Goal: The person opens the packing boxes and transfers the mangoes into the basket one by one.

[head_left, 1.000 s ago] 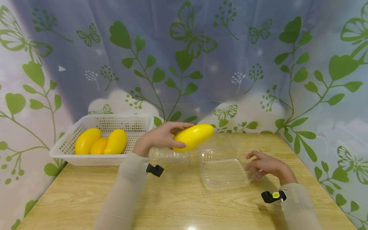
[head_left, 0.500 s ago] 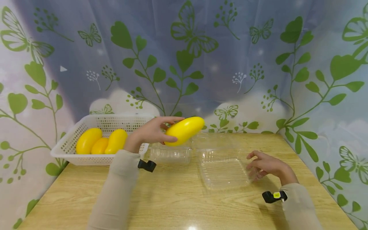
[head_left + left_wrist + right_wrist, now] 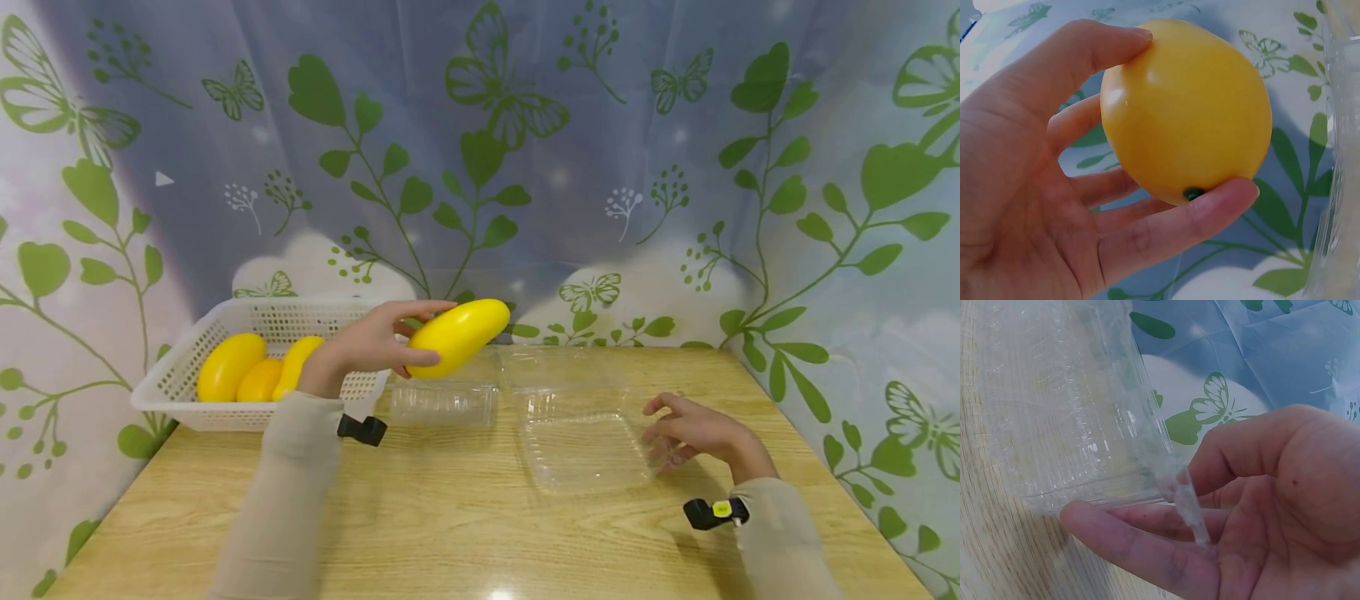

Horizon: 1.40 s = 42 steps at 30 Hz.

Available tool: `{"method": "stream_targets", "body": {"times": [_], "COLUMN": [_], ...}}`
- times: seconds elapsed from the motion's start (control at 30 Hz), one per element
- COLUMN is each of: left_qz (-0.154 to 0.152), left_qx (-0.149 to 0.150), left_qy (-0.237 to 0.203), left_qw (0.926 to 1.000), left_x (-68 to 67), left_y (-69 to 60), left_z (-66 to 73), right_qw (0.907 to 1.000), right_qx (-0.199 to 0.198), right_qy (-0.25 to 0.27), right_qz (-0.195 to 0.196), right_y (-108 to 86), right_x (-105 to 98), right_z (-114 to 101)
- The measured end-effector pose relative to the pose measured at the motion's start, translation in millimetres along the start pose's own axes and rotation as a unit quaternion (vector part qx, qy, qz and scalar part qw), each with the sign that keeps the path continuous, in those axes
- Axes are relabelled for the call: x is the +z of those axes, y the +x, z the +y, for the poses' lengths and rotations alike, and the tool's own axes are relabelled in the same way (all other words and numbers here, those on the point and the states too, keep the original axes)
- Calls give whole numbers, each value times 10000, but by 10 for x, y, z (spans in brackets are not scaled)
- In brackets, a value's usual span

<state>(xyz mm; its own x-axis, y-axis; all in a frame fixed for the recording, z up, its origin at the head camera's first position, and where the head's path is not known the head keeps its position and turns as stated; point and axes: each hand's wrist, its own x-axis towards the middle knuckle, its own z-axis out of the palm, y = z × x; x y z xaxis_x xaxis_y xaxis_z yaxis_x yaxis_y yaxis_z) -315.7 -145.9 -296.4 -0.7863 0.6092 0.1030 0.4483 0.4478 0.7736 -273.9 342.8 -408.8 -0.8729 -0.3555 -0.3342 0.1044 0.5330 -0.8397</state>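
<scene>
In the head view my left hand (image 3: pixel 367 342) grips a yellow mango (image 3: pixel 459 336), held up in the air just right of the white basket. The left wrist view shows thumb and fingers round the mango (image 3: pixel 1191 112), a small dark green stem spot at its lower end. My right hand (image 3: pixel 697 437) holds the right edge of an open, clear plastic clamshell box (image 3: pixel 588 450) on the table. Close up in the right wrist view, the corner of the clear box (image 3: pixel 1097 450) lies between the thumb and fingers of my right hand (image 3: pixel 1260 506).
A white perforated basket (image 3: pixel 206 418) with several yellow mangoes (image 3: pixel 231 367) stands at the left. Between it and the open box lies another clear plastic container (image 3: pixel 446 406). A patterned curtain (image 3: pixel 570 183) hangs behind the wooden table (image 3: pixel 450 525).
My left hand has moved left towards the basket and slightly up, carrying the mango with it. The right hand and the clear box have stayed in place.
</scene>
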Motion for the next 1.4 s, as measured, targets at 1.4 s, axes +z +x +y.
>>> {"method": "stream_targets", "body": {"times": [1.4], "left_qz": [690], "left_qx": [-628], "left_qy": [101], "left_qw": [9956], "left_x": [-644], "left_y": [-434], "left_z": [-324], "right_qw": [10000], "right_qx": [1], "right_qy": [-66], "right_qz": [-65], "right_y": [-5], "right_x": [17], "right_z": [-24]}}
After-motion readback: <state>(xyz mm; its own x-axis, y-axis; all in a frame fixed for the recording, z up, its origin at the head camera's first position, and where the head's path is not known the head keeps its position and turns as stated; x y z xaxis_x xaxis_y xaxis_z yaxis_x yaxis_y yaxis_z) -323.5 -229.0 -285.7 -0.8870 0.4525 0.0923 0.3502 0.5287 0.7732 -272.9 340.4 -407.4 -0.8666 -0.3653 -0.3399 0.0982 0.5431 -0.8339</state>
